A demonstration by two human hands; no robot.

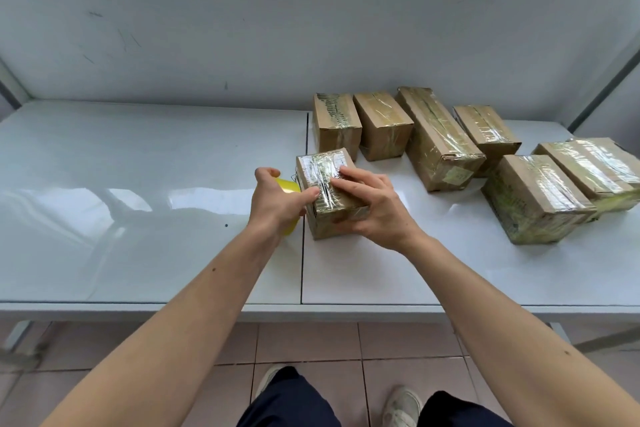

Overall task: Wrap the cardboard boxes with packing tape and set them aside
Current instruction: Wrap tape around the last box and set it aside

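From the head view, a small cardboard box (329, 192) was seen standing on the white table (138, 184), just right of the seam between the two tabletop panels. Its top was covered with glossy clear tape over a white label. The left hand (277, 199) was curled round a yellow roll of packing tape (289, 188), held against the box's left side, with the thumb stretched onto the taped top. The right hand (372, 204) was laid over the near right part of the box — fingers extended flat across the top, thumb down along the front edge — so the box was pressed and steadied rather than lifted.

Behind and to the right, six taped boxes were set on the same table: a squat box (336, 125) just behind the held one, a second box (382, 125) touching it, a long box (438, 140) lying at an angle, a smaller box (486, 132) beyond it, and two larger boxes (535, 199) (594, 166) near the right edge, side by side.

A scuffed white wall (242, 10) rose behind the table. Below the table edge, pinkish floor tiles (311, 343), dark trousers and pale shoes (401, 406) were visible.
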